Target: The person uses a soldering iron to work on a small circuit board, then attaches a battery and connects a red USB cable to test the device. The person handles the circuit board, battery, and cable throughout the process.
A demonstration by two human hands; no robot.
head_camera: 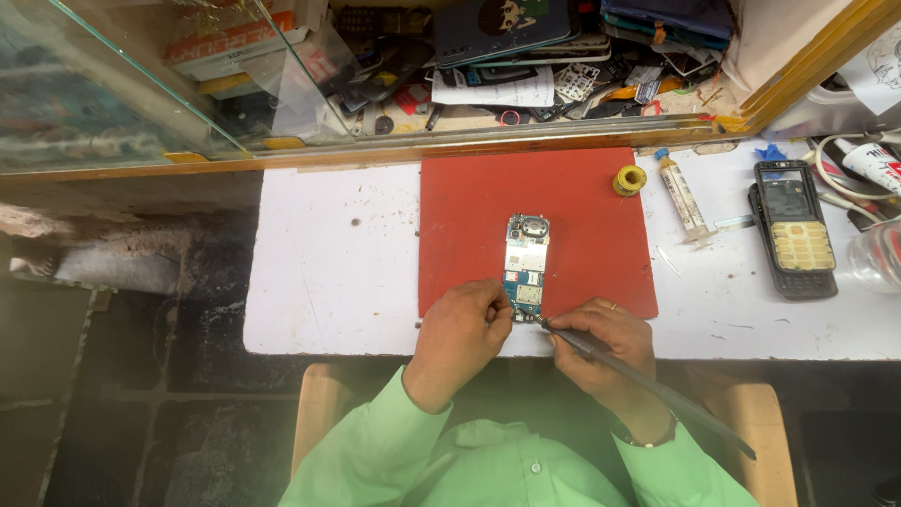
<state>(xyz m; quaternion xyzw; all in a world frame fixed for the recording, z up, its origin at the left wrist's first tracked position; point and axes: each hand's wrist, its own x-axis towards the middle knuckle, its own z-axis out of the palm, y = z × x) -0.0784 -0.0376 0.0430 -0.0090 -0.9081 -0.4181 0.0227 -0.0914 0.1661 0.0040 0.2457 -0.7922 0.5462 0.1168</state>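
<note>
Circuit board (pixel 526 266), a narrow blue-green rectangle studded with silver metal shields and a round silver part at its far end, lies lengthwise on a smooth red mat (pixel 469 225), toward the mat's near edge. Left hand (pixel 462 329) rests curled at the board's near-left corner, fingers pressed against its edge. Right hand (pixel 601 343) sits just right of that same end, fingers pinched tight around a slim grey tool (pixel 648 385) whose tip touches the board's near edge. Right of the board, past the mat's edge, a yellow solder spool (pixel 630 179), a clear syringe (pixel 682 198) and a black phone housing (pixel 794 228) with a yellowish keypad lie on the scuffed white tabletop (pixel 328 272). Left of the board, bare mat and bare tabletop give open room.
</note>
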